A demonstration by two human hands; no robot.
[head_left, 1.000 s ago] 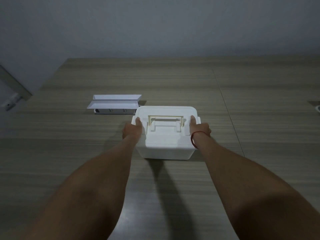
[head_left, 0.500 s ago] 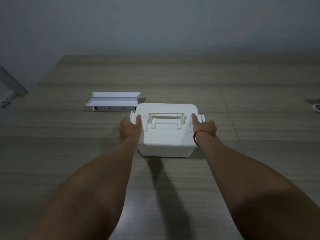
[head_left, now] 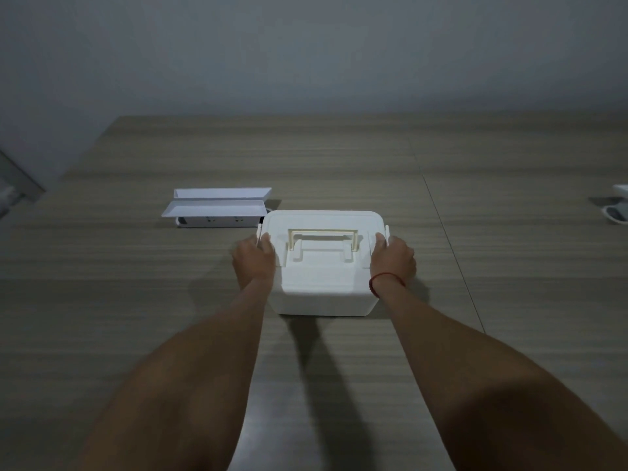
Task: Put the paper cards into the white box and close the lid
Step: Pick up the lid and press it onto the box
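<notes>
A white plastic box (head_left: pixel 323 300) stands in the middle of the wooden table with its lid (head_left: pixel 323 270) lying flat on top and a cream handle (head_left: pixel 323 234) folded down. My left hand (head_left: pixel 253 263) grips the box's left side, thumb on the lid by the left latch. My right hand (head_left: pixel 394 258), with a red string at the wrist, grips the right side, thumb on the lid by the right latch. No paper cards are visible; the inside of the box is hidden.
A white power strip with open flaps (head_left: pixel 217 212) lies just behind and left of the box. A white object (head_left: pixel 620 207) sits at the table's right edge. A seam (head_left: pixel 445 232) runs down the tabletop to the right of the box.
Both side latches swung out half a second ago and now lie upright against the box sides. My hands have stayed on the two sides of the box.
</notes>
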